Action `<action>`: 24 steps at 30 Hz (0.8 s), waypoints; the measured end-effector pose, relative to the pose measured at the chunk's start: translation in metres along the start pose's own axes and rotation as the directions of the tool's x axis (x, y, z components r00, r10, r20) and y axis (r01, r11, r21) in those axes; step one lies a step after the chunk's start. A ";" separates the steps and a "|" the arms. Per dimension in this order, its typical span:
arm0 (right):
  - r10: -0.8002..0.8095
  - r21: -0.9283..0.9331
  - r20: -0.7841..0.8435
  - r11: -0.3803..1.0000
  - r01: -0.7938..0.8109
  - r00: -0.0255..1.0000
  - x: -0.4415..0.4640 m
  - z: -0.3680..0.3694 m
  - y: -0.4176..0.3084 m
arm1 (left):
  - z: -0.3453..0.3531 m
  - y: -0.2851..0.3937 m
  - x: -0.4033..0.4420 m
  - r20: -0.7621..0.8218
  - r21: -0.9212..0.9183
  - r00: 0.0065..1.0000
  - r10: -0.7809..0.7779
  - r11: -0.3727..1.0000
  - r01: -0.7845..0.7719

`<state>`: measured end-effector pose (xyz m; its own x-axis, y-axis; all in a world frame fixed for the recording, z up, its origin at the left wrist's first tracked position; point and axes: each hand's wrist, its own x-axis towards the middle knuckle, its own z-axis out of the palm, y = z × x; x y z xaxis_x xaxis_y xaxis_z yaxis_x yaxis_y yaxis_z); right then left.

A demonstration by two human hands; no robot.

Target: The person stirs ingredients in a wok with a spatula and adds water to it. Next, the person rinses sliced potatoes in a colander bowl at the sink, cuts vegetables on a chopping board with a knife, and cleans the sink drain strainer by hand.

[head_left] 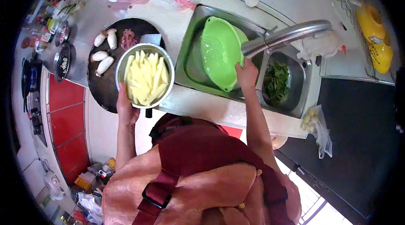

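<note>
My left hand [126, 107] grips the near left rim of a metal bowl [170, 76] full of pale yellow cut strips [145, 77]. That bowl is over the right part of a round dark board [103, 82], partly covering a cleaver [151, 39]. Minced meat [128, 39] and several white mushrooms [104, 65] lie on the board. At the sink, my right hand [247, 74] is closed at the right edge of a green plastic basin [221, 50], just below the faucet tip [249, 50]. The basin is tilted in the left sink compartment; what my fingers hold is partly hidden.
Leafy greens [276, 82] lie in the right sink compartment [298, 94]. A plastic bag [322, 134] hangs at the counter's right end. Small dishes [62, 62] and seasoning containers stand at the left. A yellow item [379, 56] hangs on the right rack.
</note>
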<state>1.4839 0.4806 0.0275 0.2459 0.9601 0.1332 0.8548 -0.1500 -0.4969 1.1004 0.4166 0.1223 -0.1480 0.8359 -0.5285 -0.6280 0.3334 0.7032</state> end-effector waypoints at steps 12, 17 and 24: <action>-0.428 -0.393 -0.052 0.839 0.376 0.902 -0.076 -0.081 -0.050 | -0.002 0.037 0.030 0.017 0.057 0.987 -0.159 0.986 0.158; -0.428 -0.412 -0.211 0.854 0.317 0.879 -0.115 -0.114 -0.077 | -0.023 0.058 0.057 0.113 0.108 0.992 -0.059 0.993 0.046; -0.457 -0.513 -0.136 0.791 0.332 0.879 -0.169 -0.135 -0.069 | -0.063 0.094 0.063 0.175 -0.013 0.982 0.075 0.997 -0.074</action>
<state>1.4454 0.2973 0.1548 -0.1123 0.8803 0.4609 0.9927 0.0789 0.0911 0.9832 0.4734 0.1251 -0.0584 0.9220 -0.3828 -0.6251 0.2652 0.7341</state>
